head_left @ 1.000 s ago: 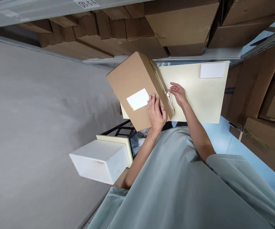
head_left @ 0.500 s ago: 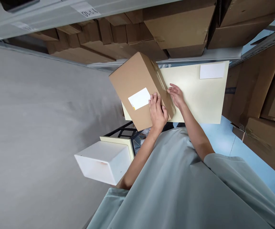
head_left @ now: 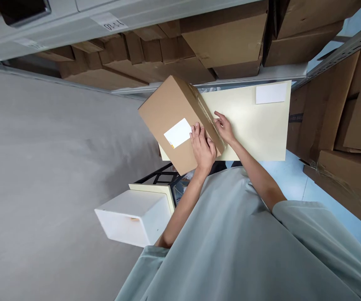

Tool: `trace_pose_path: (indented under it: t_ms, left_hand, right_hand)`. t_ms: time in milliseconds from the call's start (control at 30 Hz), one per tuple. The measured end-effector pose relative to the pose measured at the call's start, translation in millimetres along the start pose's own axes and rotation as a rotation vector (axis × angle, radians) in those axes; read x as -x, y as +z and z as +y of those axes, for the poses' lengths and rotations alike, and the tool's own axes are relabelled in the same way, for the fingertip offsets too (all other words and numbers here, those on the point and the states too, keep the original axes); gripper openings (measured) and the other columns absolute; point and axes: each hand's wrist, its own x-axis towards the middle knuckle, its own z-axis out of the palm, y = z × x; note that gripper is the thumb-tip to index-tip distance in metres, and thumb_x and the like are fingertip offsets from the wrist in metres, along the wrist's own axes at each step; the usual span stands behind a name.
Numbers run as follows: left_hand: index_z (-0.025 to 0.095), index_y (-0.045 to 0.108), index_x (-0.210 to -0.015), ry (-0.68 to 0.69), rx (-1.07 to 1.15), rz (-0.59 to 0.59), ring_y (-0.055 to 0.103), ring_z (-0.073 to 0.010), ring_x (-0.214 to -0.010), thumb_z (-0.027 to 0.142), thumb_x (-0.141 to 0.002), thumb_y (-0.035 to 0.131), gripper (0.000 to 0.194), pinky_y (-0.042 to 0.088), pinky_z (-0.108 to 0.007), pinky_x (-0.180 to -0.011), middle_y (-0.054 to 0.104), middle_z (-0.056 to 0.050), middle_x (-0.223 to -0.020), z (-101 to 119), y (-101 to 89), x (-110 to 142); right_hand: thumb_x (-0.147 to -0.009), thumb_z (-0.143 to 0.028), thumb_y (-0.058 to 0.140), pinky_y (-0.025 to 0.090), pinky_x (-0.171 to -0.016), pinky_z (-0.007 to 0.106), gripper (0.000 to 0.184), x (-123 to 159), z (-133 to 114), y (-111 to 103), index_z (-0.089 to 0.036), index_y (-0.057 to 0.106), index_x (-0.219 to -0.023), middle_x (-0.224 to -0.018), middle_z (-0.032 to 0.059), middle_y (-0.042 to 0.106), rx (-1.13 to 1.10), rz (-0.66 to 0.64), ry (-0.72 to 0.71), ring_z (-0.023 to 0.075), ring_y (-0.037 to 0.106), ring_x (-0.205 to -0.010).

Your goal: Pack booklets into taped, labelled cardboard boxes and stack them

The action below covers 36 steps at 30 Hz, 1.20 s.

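Note:
A brown cardboard box stands turned at an angle on the pale yellow tabletop. On its face is a white label with a small orange mark at one corner. My left hand lies flat on that face, fingers stretched out and fingertips at the label's right edge. Beside the box's taped side is my right hand, with the index finger extended and the other fingers bent. Its fingertips are close to the tape; whether they touch it I cannot tell.
A white sheet or pad lies at the table's far right. Above is a shelf packed with cardboard boxes. Stacked cartons stand to the right. A white bin is at lower left, by the grey wall.
The whole view has shifted slightly. My right hand's fingers have bent more and moved closer to the box's taped side. My left hand keeps its place beside the label.

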Motion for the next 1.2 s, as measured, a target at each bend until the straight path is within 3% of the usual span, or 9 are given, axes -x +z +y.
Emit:
trace_pose_path:
  t_ms: [200, 267, 367, 533, 667, 833, 933, 1067, 1200]
  left_hand:
    - [0.017, 0.044, -0.166, -0.012, 0.019, 0.011, 0.02, -0.0272, -0.173, 0.047, -0.115, 0.033, 0.061, 0.014, -0.058, -0.141, 0.038, -0.018, -0.178, -1, 1.5, 1]
    - [0.016, 0.044, -0.166, -0.009, 0.022, 0.013, 0.019, -0.0271, -0.173, 0.046, -0.115, 0.032, 0.061, 0.013, -0.057, -0.141, 0.037, -0.018, -0.179, -1, 1.6, 2]
    - [0.015, 0.044, -0.167, -0.005, 0.022, 0.0, 0.017, -0.0269, -0.173, 0.045, -0.115, 0.031, 0.061, 0.012, -0.057, -0.141, 0.036, -0.018, -0.179, -1, 1.0, 2]
    - [0.015, 0.047, -0.166, -0.004, 0.018, -0.023, 0.016, -0.0275, -0.173, 0.049, -0.114, 0.032, 0.063, 0.013, -0.057, -0.142, 0.037, -0.017, -0.179, 0, 1.5, -4]
    - [0.015, 0.049, -0.164, 0.002, 0.009, -0.012, 0.02, -0.0279, -0.172, 0.05, -0.114, 0.032, 0.063, 0.015, -0.056, -0.142, 0.039, -0.017, -0.178, 2, 1.8, -9]
    - [0.015, 0.048, -0.165, 0.003, 0.02, 0.003, 0.019, -0.028, -0.172, 0.05, -0.115, 0.029, 0.063, 0.016, -0.058, -0.141, 0.04, -0.018, -0.177, 2, 1.3, -6]
    - [0.015, 0.048, -0.164, -0.002, 0.036, 0.009, 0.017, -0.0275, -0.173, 0.05, -0.115, 0.029, 0.063, 0.014, -0.057, -0.141, 0.04, -0.018, -0.177, 0, 2.0, -4]
    - [0.014, 0.047, -0.164, 0.004, 0.04, 0.028, 0.016, -0.0269, -0.173, 0.05, -0.116, 0.028, 0.063, 0.014, -0.057, -0.141, 0.039, -0.019, -0.178, -4, 2.9, -4]
    - [0.013, 0.046, -0.164, 0.014, 0.057, 0.031, 0.016, -0.0276, -0.173, 0.048, -0.115, 0.029, 0.063, 0.014, -0.06, -0.141, 0.038, -0.021, -0.178, -7, 2.9, -4]
  right_hand:
    - [-0.096, -0.079, 0.061, 0.022, -0.141, 0.046, 0.079, 46, 5, -42, -0.035, 0.056, -0.161, -0.177, 0.0006, 0.043, 0.103, 0.099, 0.025, 0.0235, 0.028, -0.17]
    - [-0.098, -0.083, 0.054, 0.018, -0.142, 0.044, 0.085, 63, 10, -41, -0.032, 0.05, -0.167, -0.181, 0.001, 0.036, 0.112, 0.038, 0.036, 0.0223, 0.026, -0.171]
    - [-0.103, -0.086, 0.037, 0.011, -0.143, 0.038, 0.092, 74, 18, -21, -0.025, 0.042, -0.172, -0.184, 0.0016, 0.029, 0.079, -0.133, 0.064, 0.0202, 0.019, -0.173]
    - [-0.104, -0.087, 0.027, 0.0, -0.143, 0.037, 0.092, 34, 20, 13, -0.027, 0.04, -0.173, -0.186, -0.0033, 0.022, 0.037, -0.23, 0.097, 0.0175, 0.005, -0.174]
    - [-0.103, -0.088, 0.032, 0.0, -0.143, 0.042, 0.089, 2, 8, 6, -0.033, 0.041, -0.172, -0.184, -0.0064, 0.025, 0.007, -0.244, 0.137, 0.0173, 0.006, -0.174]
    - [-0.1, -0.093, 0.032, 0.002, -0.143, 0.048, 0.095, 26, 9, -16, -0.034, 0.038, -0.174, -0.185, -0.0057, 0.021, 0.021, -0.189, 0.155, 0.0212, 0.006, -0.175]
    - [-0.099, -0.093, 0.037, 0.001, -0.143, 0.045, 0.096, 41, 16, -6, -0.032, 0.039, -0.173, -0.185, -0.0041, 0.024, 0.027, -0.188, 0.202, 0.0204, 0.008, -0.174]
    - [-0.101, -0.09, 0.036, -0.002, -0.143, 0.042, 0.092, 24, 15, 17, -0.033, 0.039, -0.173, -0.184, -0.0061, 0.026, 0.035, -0.213, 0.182, 0.016, 0.004, -0.174]
    - [-0.102, -0.089, 0.036, 0.002, -0.143, 0.043, 0.091, 13, 1, 16, -0.031, 0.042, -0.171, -0.184, -0.0045, 0.026, 0.034, -0.19, 0.191, 0.0171, 0.009, -0.174]
